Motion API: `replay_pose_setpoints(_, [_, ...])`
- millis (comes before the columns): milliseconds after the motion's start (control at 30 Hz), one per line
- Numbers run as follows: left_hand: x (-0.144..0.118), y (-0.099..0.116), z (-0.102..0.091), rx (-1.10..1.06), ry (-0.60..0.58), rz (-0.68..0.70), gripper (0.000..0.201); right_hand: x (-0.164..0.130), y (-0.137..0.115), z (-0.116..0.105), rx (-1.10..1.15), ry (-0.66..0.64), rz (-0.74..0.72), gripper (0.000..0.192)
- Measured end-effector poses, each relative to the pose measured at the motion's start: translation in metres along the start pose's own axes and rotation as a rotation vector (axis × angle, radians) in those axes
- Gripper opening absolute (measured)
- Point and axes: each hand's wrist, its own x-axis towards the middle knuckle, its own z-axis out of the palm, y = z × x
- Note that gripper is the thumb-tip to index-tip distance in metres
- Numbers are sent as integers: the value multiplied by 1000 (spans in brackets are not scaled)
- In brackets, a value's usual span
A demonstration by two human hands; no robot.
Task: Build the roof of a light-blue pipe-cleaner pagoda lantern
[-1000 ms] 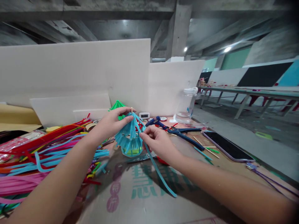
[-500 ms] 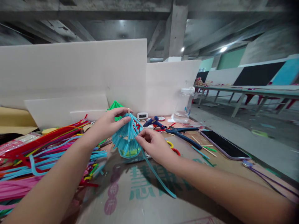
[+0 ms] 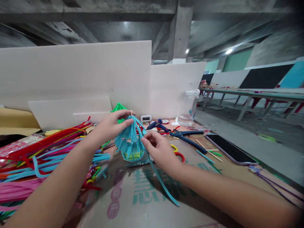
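A light-blue umbrella-shaped craft [image 3: 129, 144], built of pipe cleaners around a thin stick, stands near the middle of the table. My left hand [image 3: 117, 122] is closed on its upper left side, just under the stick's tip. On the craft's right side, my right hand [image 3: 158, 147] pinches a long blue pipe cleaner [image 3: 163, 186], whose loose end trails down toward me. Under the craft's lower edge shows a yellow-green piece [image 3: 133, 156]. Behind my left hand is a green craft of similar shape [image 3: 118, 107].
Colourful pipe cleaners [image 3: 52, 158] pile up at the left. Behind the hands lie a glue gun [image 3: 158, 125], a small digital clock [image 3: 145, 118] and blue-handled pliers [image 3: 187, 139]. Scissors [image 3: 180, 155] lie partly behind my right hand. A phone [image 3: 230, 148] and a plastic jug [image 3: 188, 107] are at the right.
My right hand has drawn slightly right, away from the craft, with the pipe cleaner still pinched. My left hand keeps its hold. The whole view has shifted a little.
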Motion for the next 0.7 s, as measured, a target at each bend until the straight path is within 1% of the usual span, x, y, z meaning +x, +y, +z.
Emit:
replay_pose_setpoints(167, [-2, 2, 0, 1, -3, 9, 43, 0, 6, 1, 34, -22, -3, 16])
replay_pose_setpoints(333, [-4, 9, 1, 30, -7, 45, 40, 2, 9, 1, 64, -29, -4, 17])
replay_pose_setpoints(500, [-4, 14, 2, 71, 23, 45, 40, -1, 12, 2, 22, -47, 3, 17])
replay_pose_setpoints(700, [-6, 16, 1, 72, 19, 37, 41, 0, 16, 2, 7, -45, -11, 17])
